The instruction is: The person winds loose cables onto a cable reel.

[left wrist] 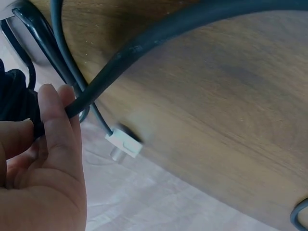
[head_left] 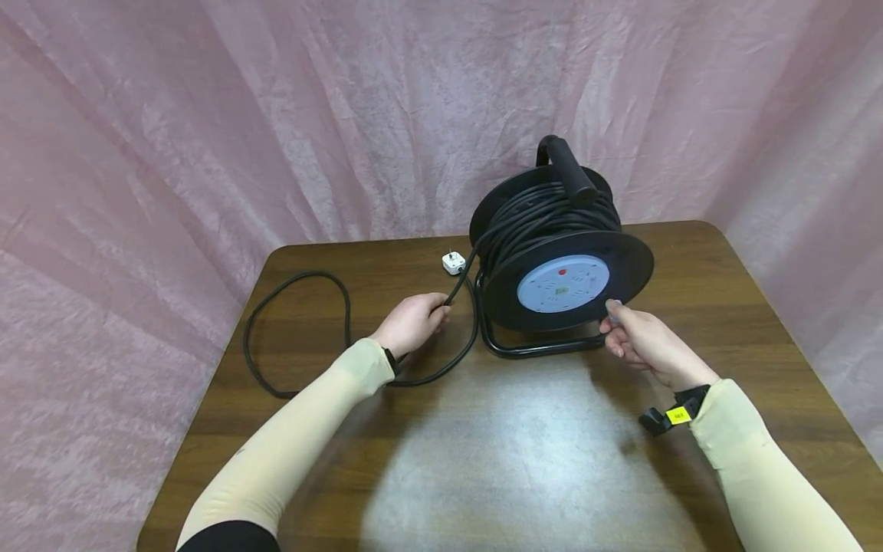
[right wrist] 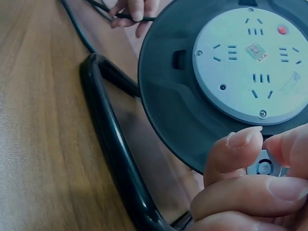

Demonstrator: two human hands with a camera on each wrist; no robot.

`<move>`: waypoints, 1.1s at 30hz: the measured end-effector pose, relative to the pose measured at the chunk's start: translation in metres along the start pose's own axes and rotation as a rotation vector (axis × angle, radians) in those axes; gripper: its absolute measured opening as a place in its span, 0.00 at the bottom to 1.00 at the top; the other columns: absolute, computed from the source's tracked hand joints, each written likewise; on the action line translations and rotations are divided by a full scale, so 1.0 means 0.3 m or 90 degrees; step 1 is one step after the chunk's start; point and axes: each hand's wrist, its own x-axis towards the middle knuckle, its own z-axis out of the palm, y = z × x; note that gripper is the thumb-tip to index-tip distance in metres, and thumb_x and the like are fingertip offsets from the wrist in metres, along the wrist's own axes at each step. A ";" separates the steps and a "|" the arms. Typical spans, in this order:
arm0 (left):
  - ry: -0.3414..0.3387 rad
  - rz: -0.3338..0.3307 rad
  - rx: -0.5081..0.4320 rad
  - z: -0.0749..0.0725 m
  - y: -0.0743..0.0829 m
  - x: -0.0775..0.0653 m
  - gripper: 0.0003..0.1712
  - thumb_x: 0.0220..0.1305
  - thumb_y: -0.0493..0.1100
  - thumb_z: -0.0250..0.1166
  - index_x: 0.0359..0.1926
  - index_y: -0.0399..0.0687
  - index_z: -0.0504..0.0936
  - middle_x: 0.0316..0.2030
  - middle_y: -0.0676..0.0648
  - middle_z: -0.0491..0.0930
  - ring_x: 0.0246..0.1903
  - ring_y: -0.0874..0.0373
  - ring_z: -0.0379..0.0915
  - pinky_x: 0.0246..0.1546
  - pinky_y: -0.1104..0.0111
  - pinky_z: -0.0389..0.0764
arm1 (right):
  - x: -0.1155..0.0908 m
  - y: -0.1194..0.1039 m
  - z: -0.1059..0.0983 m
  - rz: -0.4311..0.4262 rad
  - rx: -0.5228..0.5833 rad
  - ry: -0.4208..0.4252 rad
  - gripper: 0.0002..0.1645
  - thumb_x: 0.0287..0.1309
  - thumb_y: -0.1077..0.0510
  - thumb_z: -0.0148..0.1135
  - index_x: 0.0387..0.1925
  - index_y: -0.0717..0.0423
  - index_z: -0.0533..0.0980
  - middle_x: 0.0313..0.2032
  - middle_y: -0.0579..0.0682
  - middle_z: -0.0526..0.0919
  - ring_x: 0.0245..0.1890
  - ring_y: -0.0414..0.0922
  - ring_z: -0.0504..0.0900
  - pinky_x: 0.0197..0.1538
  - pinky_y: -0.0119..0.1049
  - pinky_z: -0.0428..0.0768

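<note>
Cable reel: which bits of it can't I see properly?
Knob: mostly covered by the right grip, right wrist view.
Writing on the sticker: too small and blurry to read, right wrist view.
Inner loops of the cable: buried under the outer ones, head view.

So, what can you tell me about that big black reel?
The reel stands upright on a glossy black tube frame near the far edge of the table. Thick black cable is wound between its two discs, which look like plastic; a loose length leads off to the left hand, which holds it. The front disc bears a pale round panel with slotted sockets and a red button. A black handle tops the reel. The right hand pinches a small knob near the front disc's lower rim.
</note>
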 end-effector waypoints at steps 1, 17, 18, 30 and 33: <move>-0.002 -0.001 -0.001 0.001 0.002 0.002 0.15 0.77 0.41 0.52 0.54 0.39 0.80 0.35 0.44 0.84 0.30 0.60 0.78 0.37 0.67 0.78 | 0.001 0.003 0.003 0.000 0.001 -0.002 0.39 0.75 0.33 0.38 0.44 0.70 0.65 0.19 0.48 0.70 0.12 0.38 0.58 0.16 0.31 0.58; 0.034 0.014 0.018 -0.008 0.003 0.007 0.12 0.76 0.39 0.52 0.52 0.44 0.79 0.36 0.45 0.82 0.31 0.60 0.76 0.39 0.64 0.76 | 0.035 0.035 0.073 0.024 0.002 -0.010 0.35 0.75 0.33 0.39 0.37 0.63 0.63 0.18 0.47 0.71 0.12 0.37 0.57 0.17 0.29 0.56; 0.037 0.015 0.018 -0.008 0.002 0.006 0.12 0.76 0.39 0.52 0.52 0.44 0.79 0.35 0.45 0.82 0.31 0.60 0.76 0.39 0.65 0.76 | 0.036 0.036 0.074 0.025 -0.001 -0.012 0.35 0.75 0.32 0.39 0.37 0.63 0.63 0.18 0.47 0.71 0.12 0.38 0.58 0.17 0.29 0.56; 0.071 0.005 0.015 -0.028 -0.004 0.004 0.11 0.77 0.40 0.52 0.52 0.47 0.78 0.35 0.47 0.80 0.31 0.60 0.75 0.38 0.65 0.76 | 0.043 0.034 0.104 0.045 -0.005 -0.016 0.34 0.75 0.33 0.39 0.35 0.62 0.64 0.18 0.47 0.72 0.12 0.38 0.58 0.17 0.30 0.58; 0.076 -0.006 0.002 -0.045 -0.005 0.009 0.11 0.78 0.41 0.51 0.52 0.47 0.78 0.35 0.47 0.80 0.31 0.60 0.75 0.36 0.64 0.76 | 0.047 0.038 0.112 0.041 0.003 -0.017 0.33 0.76 0.35 0.39 0.35 0.63 0.64 0.18 0.47 0.71 0.13 0.38 0.58 0.17 0.29 0.57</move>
